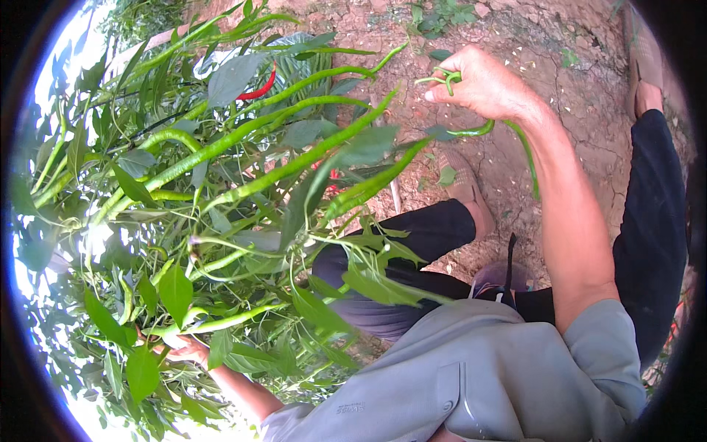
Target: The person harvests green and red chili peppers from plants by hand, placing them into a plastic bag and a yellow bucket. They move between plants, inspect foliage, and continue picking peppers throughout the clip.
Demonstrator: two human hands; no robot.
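My right hand [478,83], at the upper right, is closed around the stem ends of several long green chili peppers [475,131]; two of them hang below the fist, one beside the forearm. My left hand [185,351] is at the lower left, deep among the leaves of a chili plant [177,293]. It touches a pale green chili pepper [221,323]; leaves cover the fingers, so whether it grips the pepper is not clear. Other long green chili peppers [298,160] hang across the foliage, and one red chili pepper [262,88] curves among them near the top.
Dense leaves and branches fill the left side. Behind the upper peppers lies a striped, pale green bundle or sack [306,61], partly hidden. Cracked dry soil [574,99] with small weeds [447,16] surrounds my shoes [464,177]. My bent knee [359,293] is against the foliage.
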